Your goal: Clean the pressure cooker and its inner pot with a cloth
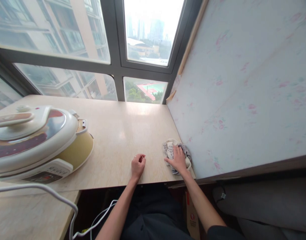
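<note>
A crumpled cloth (170, 150), cream with a grey pattern, lies on the pale marbled countertop (113, 140) against the wall at the right. Over it presses my right hand (179, 160), holding it down with the fingers on top and the thumb out to the left. To the left of the cloth, my left hand (138, 165) rests near the counter's front edge, curled into a loose fist with a ring on one finger. Nothing shows in that fist. The cloth's underside is hidden.
A large cream electric cooker (78, 150) with a lid stands at the left. Its side sits near a white cable (43, 187) that hangs over the edge. A flowered wall (230, 100) bounds the right, a grey-framed window (143, 71) the back. Below stands a cardboard box (192, 216).
</note>
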`<action>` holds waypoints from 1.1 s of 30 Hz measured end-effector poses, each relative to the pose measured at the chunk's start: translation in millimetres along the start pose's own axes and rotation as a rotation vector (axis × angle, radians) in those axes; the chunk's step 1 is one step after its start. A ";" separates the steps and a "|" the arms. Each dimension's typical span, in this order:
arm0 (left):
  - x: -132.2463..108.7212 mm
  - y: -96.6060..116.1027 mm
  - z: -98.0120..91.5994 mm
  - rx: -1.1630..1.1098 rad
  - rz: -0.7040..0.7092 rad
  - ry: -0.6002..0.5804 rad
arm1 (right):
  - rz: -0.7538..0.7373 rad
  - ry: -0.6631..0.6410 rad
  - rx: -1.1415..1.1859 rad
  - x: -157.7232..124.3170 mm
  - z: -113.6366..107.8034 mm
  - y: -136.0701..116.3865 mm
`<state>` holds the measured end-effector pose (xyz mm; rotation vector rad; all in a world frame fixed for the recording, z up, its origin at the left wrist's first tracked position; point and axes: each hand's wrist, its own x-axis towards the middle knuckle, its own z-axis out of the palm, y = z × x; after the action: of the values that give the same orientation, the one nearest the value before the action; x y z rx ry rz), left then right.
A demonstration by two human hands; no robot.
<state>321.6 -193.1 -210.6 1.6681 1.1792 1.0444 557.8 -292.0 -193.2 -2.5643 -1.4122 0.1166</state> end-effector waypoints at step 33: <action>-7.1 6.7 2.0 0.001 -0.051 -0.015 | -0.050 -0.102 -0.152 47.3 -27.2 -47.0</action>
<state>323.8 -201.8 -206.2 1.6348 1.2068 0.9985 549.0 -231.7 -154.8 -2.6763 -1.5779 0.1400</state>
